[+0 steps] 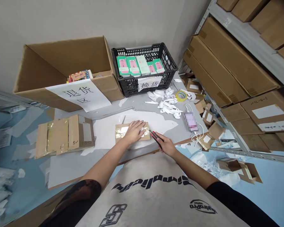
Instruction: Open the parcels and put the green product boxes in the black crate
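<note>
A small taped cardboard box (119, 129) lies on white paper near the table's front edge. My left hand (134, 131) rests flat on top of it, fingers stretched out and together, covering part of a white label. In my right hand (167, 145) is a red and black utility knife (156, 138), gripped by its handle. The knife's tip meets the right end of the box, at the taped edge; whether the blade is in the tape is too small to tell.
Behind stand a large open carton (38, 91) and a black crate (127, 90) of green and pink boxes. Crumpled paper (169, 105), a tape roll (181, 96) and a cabled phone (191, 121) lie to the right. A bigger taped box (63, 134) sits left; loaded shelves (241, 31) rise at right.
</note>
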A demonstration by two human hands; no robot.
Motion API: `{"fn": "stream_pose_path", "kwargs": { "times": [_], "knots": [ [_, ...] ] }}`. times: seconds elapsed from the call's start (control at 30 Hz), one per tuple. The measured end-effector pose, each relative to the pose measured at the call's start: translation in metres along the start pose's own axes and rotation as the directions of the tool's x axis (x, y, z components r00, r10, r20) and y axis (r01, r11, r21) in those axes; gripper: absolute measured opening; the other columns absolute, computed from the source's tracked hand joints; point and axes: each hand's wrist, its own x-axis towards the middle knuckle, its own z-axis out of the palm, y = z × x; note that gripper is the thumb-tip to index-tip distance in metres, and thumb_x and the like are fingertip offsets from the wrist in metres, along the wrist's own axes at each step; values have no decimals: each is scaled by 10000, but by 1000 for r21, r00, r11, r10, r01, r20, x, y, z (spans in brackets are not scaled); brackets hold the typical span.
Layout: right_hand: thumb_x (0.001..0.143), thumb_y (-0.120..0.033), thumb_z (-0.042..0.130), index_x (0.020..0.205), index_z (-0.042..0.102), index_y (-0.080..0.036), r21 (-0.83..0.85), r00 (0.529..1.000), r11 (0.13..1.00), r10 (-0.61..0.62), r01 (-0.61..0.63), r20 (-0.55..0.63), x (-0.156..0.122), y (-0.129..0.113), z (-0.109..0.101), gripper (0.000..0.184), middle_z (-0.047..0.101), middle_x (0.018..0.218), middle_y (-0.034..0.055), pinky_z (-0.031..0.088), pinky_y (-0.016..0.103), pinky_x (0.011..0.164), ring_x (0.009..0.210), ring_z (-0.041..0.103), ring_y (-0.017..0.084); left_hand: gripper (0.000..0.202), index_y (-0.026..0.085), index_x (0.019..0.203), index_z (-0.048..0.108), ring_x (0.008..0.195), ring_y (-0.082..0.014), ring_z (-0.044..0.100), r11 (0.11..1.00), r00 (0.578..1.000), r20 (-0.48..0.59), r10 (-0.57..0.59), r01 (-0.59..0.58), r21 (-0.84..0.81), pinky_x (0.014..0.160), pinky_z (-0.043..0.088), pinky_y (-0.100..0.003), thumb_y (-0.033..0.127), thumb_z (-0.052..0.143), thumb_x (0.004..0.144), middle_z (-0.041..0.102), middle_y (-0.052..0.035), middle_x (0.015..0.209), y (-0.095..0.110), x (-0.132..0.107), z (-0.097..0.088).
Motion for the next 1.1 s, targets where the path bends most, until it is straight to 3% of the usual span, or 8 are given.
{"fn": "stream_pose_path", "kwargs": {
  "times": [0.27,0.4,0.5,0.57,0.67,0.77,0.83,1.1],
  "knots": [
    [977,-492,405,1473,457,-316,-120,995,990,-82,75,-54,3,9,8,529,657,688,-16,559,294,547,449,557,127,498,234,1411,501,1360,-279,451,1000,1000,-20,-14,14,16,1174,290,-510,426,478,952,530,-80,1448,3,0,1],
    [981,-413,398,1461,469,-326,-267,974,949,-201,168,-103,0,9,12,492,748,984,13,587,331,785,793,705,187,487,247,1391,520,1360,-274,457,1000,999,-45,-18,18,-10,1185,273,-509,428,494,940,553,-72,1424,4,0,1],
    [986,-377,389,1460,476,-289,-358,935,898,-324,256,-142,-2,6,6,490,682,1260,31,513,364,983,1094,662,219,502,242,1389,520,1357,-270,460,999,999,-46,-19,18,-28,1189,268,-502,440,508,927,554,-77,1421,4,-1,0],
    [992,-365,378,1473,458,-275,-406,903,863,-395,301,-171,-1,1,-3,497,635,1339,38,472,371,1035,1155,633,230,532,230,1399,507,1352,-268,462,1000,999,-43,-12,10,-30,1194,260,-494,462,518,920,545,-80,1429,5,-1,-1],
    [987,-369,405,1463,465,-326,-418,919,862,-370,287,-132,5,-7,-16,482,688,1246,25,533,343,921,953,696,209,576,208,1405,497,1357,-272,453,1000,999,-42,0,-1,-29,1199,253,-484,496,537,907,534,-88,1438,5,-2,-1],
    [978,-374,431,1441,492,-350,-377,964,901,-257,214,-66,11,-10,-20,467,749,926,3,568,315,727,600,648,149,578,215,1406,493,1363,-279,444,1000,999,-43,-7,6,-29,1192,263,-493,492,550,902,528,-86,1445,5,-3,-1],
    [979,-384,427,1444,488,-348,-331,979,929,-195,168,-51,14,-10,-18,471,689,713,-27,557,301,636,465,570,123,572,220,1405,495,1367,-285,439,999,999,-51,-12,10,-31,1188,270,-500,487,550,903,529,-85,1443,6,-3,0],
    [965,-393,459,1436,507,-336,-232,993,969,-105,91,-49,15,-16,-9,477,561,573,-50,511,268,497,388,484,101,581,198,1403,503,1379,-291,423,1000,998,-69,-10,8,-19,1189,277,-493,502,547,910,524,-87,1450,6,-7,2]
  ]
}}
